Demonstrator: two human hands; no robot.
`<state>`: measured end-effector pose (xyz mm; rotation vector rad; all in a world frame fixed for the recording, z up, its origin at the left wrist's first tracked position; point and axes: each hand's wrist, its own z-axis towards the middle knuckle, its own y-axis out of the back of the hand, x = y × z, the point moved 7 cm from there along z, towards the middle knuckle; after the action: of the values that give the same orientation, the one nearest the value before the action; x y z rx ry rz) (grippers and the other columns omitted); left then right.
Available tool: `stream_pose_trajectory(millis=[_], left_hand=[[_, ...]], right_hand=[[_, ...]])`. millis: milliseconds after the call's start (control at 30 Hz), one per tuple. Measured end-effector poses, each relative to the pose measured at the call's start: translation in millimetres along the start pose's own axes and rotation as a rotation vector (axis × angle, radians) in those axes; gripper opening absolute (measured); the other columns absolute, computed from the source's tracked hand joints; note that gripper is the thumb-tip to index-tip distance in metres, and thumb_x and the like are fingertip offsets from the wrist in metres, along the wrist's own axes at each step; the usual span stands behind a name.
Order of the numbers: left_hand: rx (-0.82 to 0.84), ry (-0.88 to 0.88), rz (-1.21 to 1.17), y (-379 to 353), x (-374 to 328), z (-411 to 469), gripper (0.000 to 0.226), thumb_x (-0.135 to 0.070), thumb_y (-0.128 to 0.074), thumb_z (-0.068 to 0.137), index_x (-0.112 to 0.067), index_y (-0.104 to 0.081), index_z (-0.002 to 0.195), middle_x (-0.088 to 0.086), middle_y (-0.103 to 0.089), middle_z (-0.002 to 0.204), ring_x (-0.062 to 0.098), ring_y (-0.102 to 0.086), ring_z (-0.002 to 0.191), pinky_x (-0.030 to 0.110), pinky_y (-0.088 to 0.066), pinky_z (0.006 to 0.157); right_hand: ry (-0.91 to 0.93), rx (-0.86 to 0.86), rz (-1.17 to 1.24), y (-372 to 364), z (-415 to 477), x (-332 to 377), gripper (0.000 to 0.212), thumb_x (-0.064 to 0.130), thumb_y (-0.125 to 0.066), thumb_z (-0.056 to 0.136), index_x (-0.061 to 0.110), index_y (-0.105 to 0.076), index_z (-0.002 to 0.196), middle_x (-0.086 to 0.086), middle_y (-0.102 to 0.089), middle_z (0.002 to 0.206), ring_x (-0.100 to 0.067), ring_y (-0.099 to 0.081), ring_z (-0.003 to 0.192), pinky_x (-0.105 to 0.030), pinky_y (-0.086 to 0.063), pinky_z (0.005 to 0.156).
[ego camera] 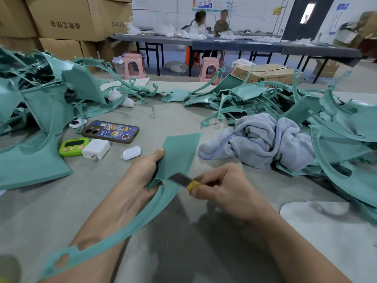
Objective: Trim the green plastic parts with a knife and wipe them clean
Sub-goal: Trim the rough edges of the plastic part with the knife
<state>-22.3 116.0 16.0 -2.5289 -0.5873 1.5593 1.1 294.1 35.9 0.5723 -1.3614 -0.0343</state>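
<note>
My left hand (pixel 142 176) grips a green plastic part (pixel 179 150), thumb on its flat upper panel; a long curved arm of the part sweeps down past my left forearm to the lower left. My right hand (pixel 222 186) pinches a small knife (pixel 183 179) with a yellow-wrapped handle. Its dark blade lies against the part's edge just right of my left palm and is blurred. A crumpled pale blue-grey cloth (pixel 263 139) sits on the table to the right of the part.
Piles of green parts lie at left (pixel 40 103) and right (pixel 336 123). A phone (pixel 111 132), green timer (pixel 73 147), white charger (pixel 95 149) and white earbud case (pixel 131 153) lie left of centre. Two people sit at a far table (pixel 224 43).
</note>
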Motion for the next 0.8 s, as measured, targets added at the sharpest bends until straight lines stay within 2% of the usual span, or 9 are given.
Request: stream_pose_trajectory(millis=[133, 200, 267, 333, 433, 533, 633, 733, 800], left_hand=[[-0.035, -0.074, 0.010, 8, -10, 1, 0.053, -0.018, -0.050, 0.106, -0.015, -0.056, 0.053, 0.003, -0.059, 0.042, 0.013, -0.056, 0.030, 0.015, -0.037, 0.029], [-0.059, -0.115, 0.010, 11, -15, 1, 0.050, -0.015, -0.050, 0.106, -0.014, -0.051, 0.056, 0.002, -0.057, 0.041, 0.013, -0.055, 0.029, 0.015, -0.037, 0.029], [-0.058, -0.116, -0.001, 11, -15, 2, 0.052, -0.014, -0.049, 0.106, -0.012, -0.052, 0.054, 0.004, -0.060, 0.043, 0.014, -0.057, 0.031, 0.017, -0.038, 0.029], [-0.041, -0.107, 0.019, 10, -11, 2, 0.051, -0.014, -0.049, 0.106, -0.010, -0.056, 0.055, 0.006, -0.062, 0.045, 0.016, -0.058, 0.032, 0.018, -0.040, 0.029], [-0.025, -0.078, 0.059, 9, -6, 3, 0.037, -0.020, -0.052, 0.105, -0.007, -0.059, 0.070, 0.006, -0.064, 0.048, 0.016, -0.059, 0.033, 0.018, -0.040, 0.030], [-0.029, -0.099, 0.053, 9, -7, 5, 0.045, -0.017, -0.055, 0.103, -0.012, -0.056, 0.059, 0.004, -0.063, 0.047, 0.015, -0.059, 0.033, 0.018, -0.040, 0.030], [-0.045, -0.150, 0.032, 10, -9, 5, 0.056, -0.013, -0.055, 0.103, -0.010, -0.052, 0.047, 0.002, -0.059, 0.043, 0.013, -0.057, 0.031, 0.018, -0.039, 0.029], [-0.004, -0.111, -0.014, 5, -4, 7, 0.046, -0.019, -0.054, 0.104, -0.009, -0.062, 0.060, 0.007, -0.065, 0.049, 0.018, -0.061, 0.036, 0.021, -0.043, 0.031], [0.001, -0.123, -0.042, 9, -5, 13, 0.052, -0.016, -0.051, 0.105, -0.008, -0.060, 0.054, 0.005, -0.063, 0.048, 0.016, -0.061, 0.036, 0.021, -0.044, 0.032]], right_hand=[[-0.075, -0.495, -0.109, 46, -5, -14, 0.015, 0.024, -0.078, 0.085, 0.013, -0.077, 0.075, -0.015, -0.062, 0.060, -0.011, -0.045, 0.057, -0.034, -0.041, 0.057], [0.012, -0.435, 0.047, 48, -5, -9, 0.011, 0.016, -0.079, 0.083, 0.010, -0.078, 0.074, -0.017, -0.062, 0.062, -0.013, -0.047, 0.059, -0.036, -0.042, 0.060], [0.110, -0.191, 0.209, 28, -6, 7, 0.004, 0.010, -0.080, 0.079, 0.013, -0.083, 0.079, -0.017, -0.073, 0.074, -0.015, -0.059, 0.068, -0.036, -0.049, 0.065], [0.112, 0.015, 0.157, 3, -8, 13, 0.004, 0.014, -0.081, 0.078, 0.014, -0.083, 0.081, -0.008, -0.077, 0.081, -0.014, -0.063, 0.074, -0.036, -0.052, 0.067], [0.022, -0.169, 0.040, 7, -1, 1, 0.014, 0.019, -0.080, 0.084, 0.008, -0.079, 0.076, -0.018, -0.064, 0.064, -0.016, -0.048, 0.059, -0.037, -0.039, 0.056], [-0.027, -0.480, 0.026, 39, -4, -14, 0.024, 0.021, -0.077, 0.087, 0.002, -0.074, 0.073, -0.016, -0.050, 0.053, -0.015, -0.038, 0.051, -0.032, -0.032, 0.051], [0.113, -0.302, 0.166, 36, -5, 0, 0.016, 0.020, -0.077, 0.082, 0.005, -0.078, 0.076, -0.022, -0.059, 0.060, -0.018, -0.044, 0.056, -0.033, -0.037, 0.052], [0.065, -0.025, 0.094, 4, -2, 1, 0.021, 0.029, -0.078, 0.078, 0.008, -0.080, 0.080, -0.024, -0.060, 0.066, -0.021, -0.042, 0.059, -0.041, -0.035, 0.054], [-0.020, -0.207, -0.050, 18, 3, -11, 0.016, 0.031, -0.080, 0.080, 0.015, -0.079, 0.080, -0.016, -0.057, 0.060, -0.017, -0.040, 0.057, -0.039, -0.037, 0.055]])
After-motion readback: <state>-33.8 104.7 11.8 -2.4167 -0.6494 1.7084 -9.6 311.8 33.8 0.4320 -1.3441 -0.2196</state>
